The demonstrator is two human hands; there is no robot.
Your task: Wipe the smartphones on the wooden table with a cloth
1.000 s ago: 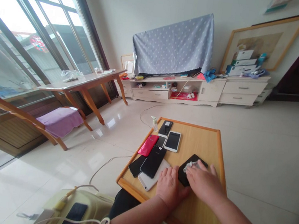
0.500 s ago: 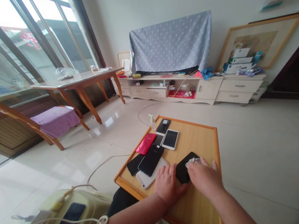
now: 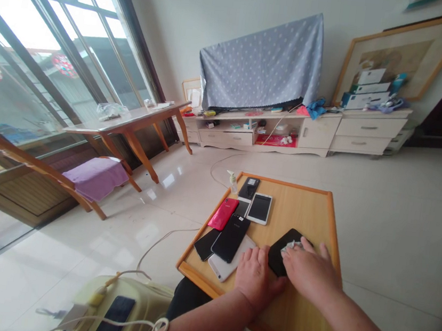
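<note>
A black phone (image 3: 281, 246) lies flat on the small wooden table (image 3: 300, 207). My right hand (image 3: 310, 273) presses a small white wipe (image 3: 292, 245) onto the phone, fingers closed over it. My left hand (image 3: 254, 277) lies flat on the table, its fingers against the phone's near edge. Left of it lie a white phone (image 3: 229, 263), two black phones (image 3: 231, 231) and a red phone (image 3: 223, 213). Further back sit a white-framed phone (image 3: 260, 208) and a dark phone (image 3: 249, 187).
A small pump bottle (image 3: 232, 180) stands at the table's far left corner. A cable (image 3: 163, 239) runs over the tiled floor. A cream appliance (image 3: 123, 309) with a dark phone on it is at my lower left. A side table and purple-cushioned chair stand by the window.
My right hand with the wipe has shifted slightly over the black phone. The view has swung a little; my left hand stays at the phone's edge.
</note>
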